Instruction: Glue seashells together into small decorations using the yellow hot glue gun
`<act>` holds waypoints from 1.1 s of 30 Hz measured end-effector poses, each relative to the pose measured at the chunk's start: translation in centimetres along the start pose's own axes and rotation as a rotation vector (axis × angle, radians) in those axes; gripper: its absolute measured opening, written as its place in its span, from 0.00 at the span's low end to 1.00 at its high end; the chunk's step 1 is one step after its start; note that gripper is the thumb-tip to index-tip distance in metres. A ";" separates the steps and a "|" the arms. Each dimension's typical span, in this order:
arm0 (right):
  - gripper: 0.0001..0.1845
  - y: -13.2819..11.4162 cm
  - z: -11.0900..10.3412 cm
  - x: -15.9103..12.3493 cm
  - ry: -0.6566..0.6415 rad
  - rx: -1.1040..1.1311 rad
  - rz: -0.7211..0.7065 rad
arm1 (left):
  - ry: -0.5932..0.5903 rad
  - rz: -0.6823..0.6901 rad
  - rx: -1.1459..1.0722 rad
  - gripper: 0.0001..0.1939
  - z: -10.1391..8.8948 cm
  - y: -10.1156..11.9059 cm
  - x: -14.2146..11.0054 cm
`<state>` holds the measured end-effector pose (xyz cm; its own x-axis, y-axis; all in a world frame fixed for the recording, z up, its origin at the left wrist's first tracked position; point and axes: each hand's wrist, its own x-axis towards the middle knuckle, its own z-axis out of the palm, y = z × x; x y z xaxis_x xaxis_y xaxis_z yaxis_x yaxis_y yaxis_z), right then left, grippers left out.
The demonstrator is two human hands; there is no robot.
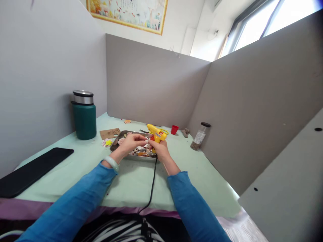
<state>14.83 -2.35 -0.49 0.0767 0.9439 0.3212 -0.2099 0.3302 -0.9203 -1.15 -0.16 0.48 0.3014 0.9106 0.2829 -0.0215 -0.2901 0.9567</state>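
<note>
My right hand [161, 150] is closed around a yellow hot glue gun [156, 132], whose nozzle end points up and to the left. A black cord [152, 188] runs from its handle down over the table's front edge. My left hand [131, 144], bangle at the wrist, pinches a small white piece [146, 141] close to my right thumb. Its exact kind is too small to make out. Both hands are above a metal tray [136, 157] filled with shells and small mixed pieces, and they cover part of it.
A green bottle [84, 117] stands at the left, behind a flat black mat [37, 171]. Brown card [110, 133] and a yellow star-like piece [108, 143] lie beside the tray. At the right are a red cup [174, 129] and a tilted jar [200, 137]. Grey partitions [156, 80] enclose the table.
</note>
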 end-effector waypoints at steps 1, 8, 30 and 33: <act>0.17 0.0 0.0 0.0 -0.001 0.002 0.003 | 0.001 -0.003 0.001 0.20 0.0 0.1 0.0; 0.15 0.2 0.0 0.0 0.013 -0.008 0.001 | 0.018 -0.021 0.038 0.19 0.2 0.3 -0.1; 0.14 0.1 -0.2 0.2 0.170 -0.031 -0.012 | 0.130 -0.044 0.044 0.24 -2.8 0.1 0.4; 0.13 0.1 -0.1 0.2 0.150 -0.034 0.000 | 0.110 -0.100 -0.030 0.25 -3.0 0.1 0.3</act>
<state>14.95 -2.08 -0.56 0.2215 0.9321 0.2866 -0.1773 0.3275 -0.9281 -3.96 0.99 0.91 0.1971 0.9617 0.1903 -0.0252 -0.1890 0.9816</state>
